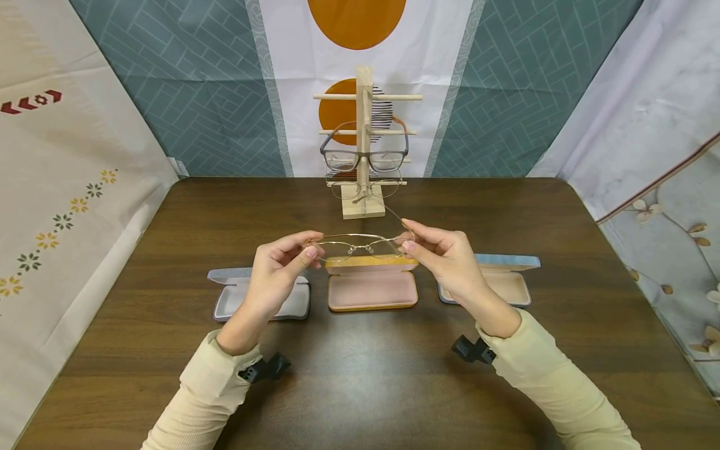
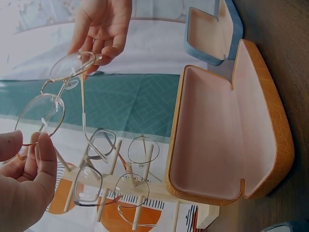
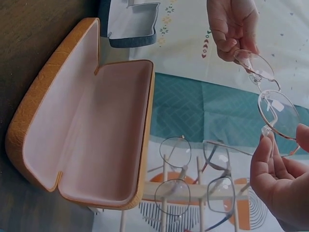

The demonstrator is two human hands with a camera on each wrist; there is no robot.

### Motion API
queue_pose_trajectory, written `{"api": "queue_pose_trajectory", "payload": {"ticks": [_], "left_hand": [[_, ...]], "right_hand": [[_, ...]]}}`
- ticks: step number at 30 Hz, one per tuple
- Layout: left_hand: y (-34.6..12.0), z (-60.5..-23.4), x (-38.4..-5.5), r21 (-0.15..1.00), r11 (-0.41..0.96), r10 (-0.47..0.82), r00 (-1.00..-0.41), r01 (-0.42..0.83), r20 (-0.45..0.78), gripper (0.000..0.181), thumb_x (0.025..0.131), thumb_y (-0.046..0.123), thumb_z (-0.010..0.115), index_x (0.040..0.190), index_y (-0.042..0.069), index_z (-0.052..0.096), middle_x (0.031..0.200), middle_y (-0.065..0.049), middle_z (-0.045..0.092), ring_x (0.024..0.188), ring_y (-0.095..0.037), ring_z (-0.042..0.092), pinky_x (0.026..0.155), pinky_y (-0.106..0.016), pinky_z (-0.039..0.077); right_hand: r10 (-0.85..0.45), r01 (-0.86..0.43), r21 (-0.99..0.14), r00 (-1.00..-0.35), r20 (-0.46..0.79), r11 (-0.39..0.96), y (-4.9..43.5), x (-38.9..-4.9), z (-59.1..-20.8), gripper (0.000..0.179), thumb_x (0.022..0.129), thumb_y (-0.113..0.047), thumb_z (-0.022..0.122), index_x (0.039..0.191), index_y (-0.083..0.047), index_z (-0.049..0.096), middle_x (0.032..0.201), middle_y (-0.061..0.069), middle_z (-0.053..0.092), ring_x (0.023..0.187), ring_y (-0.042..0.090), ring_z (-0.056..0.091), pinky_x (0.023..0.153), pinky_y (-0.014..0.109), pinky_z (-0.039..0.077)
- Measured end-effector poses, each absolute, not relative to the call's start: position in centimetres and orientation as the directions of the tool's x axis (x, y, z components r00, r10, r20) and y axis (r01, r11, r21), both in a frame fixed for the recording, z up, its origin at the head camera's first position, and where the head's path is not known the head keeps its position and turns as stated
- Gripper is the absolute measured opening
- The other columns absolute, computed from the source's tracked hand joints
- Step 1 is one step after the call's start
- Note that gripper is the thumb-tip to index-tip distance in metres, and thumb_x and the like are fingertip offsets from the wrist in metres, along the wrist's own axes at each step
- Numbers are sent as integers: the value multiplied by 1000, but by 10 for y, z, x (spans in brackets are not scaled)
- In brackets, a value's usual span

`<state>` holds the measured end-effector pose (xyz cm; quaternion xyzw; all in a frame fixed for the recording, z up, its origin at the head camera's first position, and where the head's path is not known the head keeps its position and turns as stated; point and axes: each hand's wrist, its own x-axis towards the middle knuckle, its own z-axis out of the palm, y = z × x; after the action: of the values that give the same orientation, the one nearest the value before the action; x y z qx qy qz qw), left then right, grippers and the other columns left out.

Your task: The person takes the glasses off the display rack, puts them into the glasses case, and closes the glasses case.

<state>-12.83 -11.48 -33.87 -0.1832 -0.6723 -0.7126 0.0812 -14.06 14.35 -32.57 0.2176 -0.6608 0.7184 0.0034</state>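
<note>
A pair of thin gold-rimmed eyeglasses (image 1: 360, 235) is held level above the table, over the open yellow case (image 1: 372, 290). My left hand (image 1: 275, 265) pinches its left end between thumb and fingers. At the other end, my right hand (image 1: 447, 253) pinches the frame near the hinge. One temple lies across behind the lenses, while the other sticks out toward the display stand. In the left wrist view, the gold rim (image 2: 63, 116) shows close to my left fingertips. From the right wrist, the lenses (image 3: 280, 113) face the camera at a slant.
Open cases with a grey lining (image 1: 292, 303) and a beige lining (image 1: 509, 284) flank the yellow one. Behind stands a wooden display stand (image 1: 364, 112) bearing dark-framed glasses (image 1: 323, 150) and thin-rimmed glasses below. Patterned cloths hang around the wooden table (image 1: 360, 375).
</note>
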Motion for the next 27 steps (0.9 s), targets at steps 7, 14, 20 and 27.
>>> {"api": "queue_pose_trajectory", "payload": {"ticks": [7, 14, 20, 27], "left_hand": [[-116, -339, -129, 931, -71, 133, -921, 359, 365, 24, 85, -11, 55, 108, -19, 55, 79, 2, 66, 66, -13, 59, 64, -27, 52], [-116, -339, -129, 936, -55, 135, -926, 348, 353, 24, 85, -9, 55, 108, -16, 56, 79, 5, 65, 65, -13, 58, 64, -27, 52], [-117, -338, -128, 940, -43, 139, -929, 339, 342, 24, 86, -8, 55, 108, -16, 56, 79, 3, 65, 65, -13, 58, 64, -25, 52], [-117, -338, -128, 943, -47, 143, -932, 330, 333, 24, 86, -8, 55, 108, -14, 57, 79, 5, 65, 65, -12, 58, 64, -25, 52]], "right_hand": [[-322, -302, -950, -893, 313, -84, 145, -141, -324, 39, 86, 9, 54, 123, 17, 45, 93, -5, 67, 82, 7, 62, 67, 21, 52], [-346, -312, -947, -883, 317, -73, 146, -142, -324, 37, 86, 8, 54, 122, 18, 45, 94, -5, 67, 83, 8, 63, 65, 23, 52], [-347, -305, -951, -888, 302, -48, 146, -141, -324, 36, 86, 9, 54, 120, 18, 47, 95, -6, 66, 81, 8, 62, 65, 23, 52], [-355, -317, -946, -879, 318, -62, 147, -142, -326, 35, 85, 11, 53, 120, 14, 51, 95, -6, 66, 82, 9, 62, 65, 23, 52]]}}
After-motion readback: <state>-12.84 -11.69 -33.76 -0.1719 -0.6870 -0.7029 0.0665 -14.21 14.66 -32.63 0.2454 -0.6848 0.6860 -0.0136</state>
